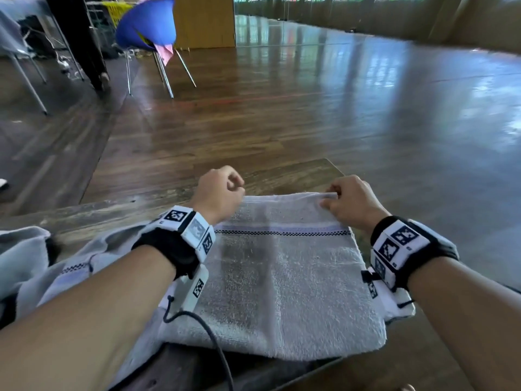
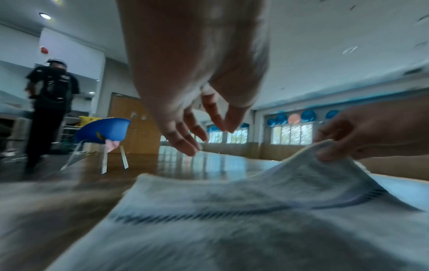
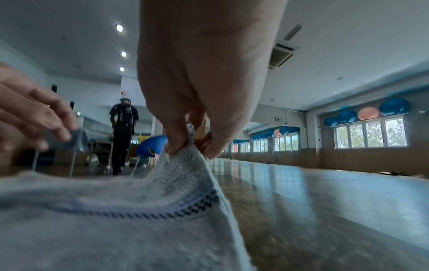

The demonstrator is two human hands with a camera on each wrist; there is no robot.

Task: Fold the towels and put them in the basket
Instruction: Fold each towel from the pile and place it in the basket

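Note:
A light grey towel (image 1: pixel 282 277) with a dark checked stripe lies folded on a dark wooden table (image 1: pixel 112 215). My right hand (image 1: pixel 335 200) pinches the towel's far right corner and lifts it a little off the table; the right wrist view shows thumb and fingers of that hand (image 3: pixel 192 144) closed on the cloth (image 3: pixel 116 229). My left hand (image 1: pixel 229 186) hovers just above the far left corner. Its fingers (image 2: pixel 185 146) hang loosely curled over the towel (image 2: pixel 232 229) and hold nothing. No basket is clearly in view.
A second crumpled towel (image 1: pixel 28 255) lies at the table's left end. The table's far edge (image 1: pixel 282 169) runs just beyond my hands, with polished wood floor past it. A blue chair (image 1: pixel 146 26) with a pink cloth stands far left. A person (image 3: pixel 124 132) walks in the background.

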